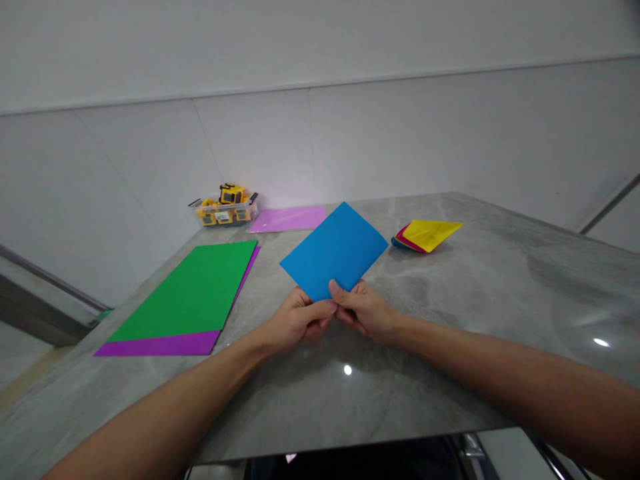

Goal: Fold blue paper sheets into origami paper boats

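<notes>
A sheet of blue paper [336, 250] is held up above the table, one corner pointing away from me. My left hand [306, 316] pinches its near corner, thumb and curled fingers closed on the edge. Right beside it, my right hand [364, 308] grips the same near corner, with the thumb lying on the blue face. The two hands touch each other at the fingertips. Whether the paper is folded or a single layer I cannot tell.
Green paper [187, 287] lies over purple paper [165, 344] on the grey table [400, 393], at left. Folded yellow, red and blue papers [430, 235] sit at right. Behind are pink sheets [290, 219] and a clear bin [225, 213] of yellow toy vehicles, near the wall.
</notes>
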`<state>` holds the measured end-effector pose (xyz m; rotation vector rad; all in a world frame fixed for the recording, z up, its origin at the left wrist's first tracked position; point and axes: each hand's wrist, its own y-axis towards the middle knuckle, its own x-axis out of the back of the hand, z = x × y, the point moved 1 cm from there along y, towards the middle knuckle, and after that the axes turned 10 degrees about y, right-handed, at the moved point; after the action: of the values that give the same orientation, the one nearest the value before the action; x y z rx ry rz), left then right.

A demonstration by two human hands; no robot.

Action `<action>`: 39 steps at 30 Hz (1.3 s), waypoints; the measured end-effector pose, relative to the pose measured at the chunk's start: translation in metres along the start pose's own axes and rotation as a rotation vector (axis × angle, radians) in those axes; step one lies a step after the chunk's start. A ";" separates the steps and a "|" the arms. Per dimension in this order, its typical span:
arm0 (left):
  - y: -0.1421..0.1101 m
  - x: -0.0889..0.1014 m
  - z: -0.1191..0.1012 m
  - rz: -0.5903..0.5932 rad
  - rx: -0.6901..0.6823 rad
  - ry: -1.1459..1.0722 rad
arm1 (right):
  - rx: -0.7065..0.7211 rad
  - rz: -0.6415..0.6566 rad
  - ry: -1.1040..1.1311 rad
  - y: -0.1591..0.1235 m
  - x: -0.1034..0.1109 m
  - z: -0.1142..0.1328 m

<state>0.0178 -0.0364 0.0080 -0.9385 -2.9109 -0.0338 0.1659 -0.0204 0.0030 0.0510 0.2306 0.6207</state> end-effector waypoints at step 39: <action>0.004 0.021 -0.010 -0.434 0.133 -0.161 | 0.240 -0.275 -0.159 0.011 0.045 0.011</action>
<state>0.0043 -0.0213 0.0193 -0.2911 -3.1559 0.2146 0.1974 0.0149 0.0062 0.2938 0.1531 0.3105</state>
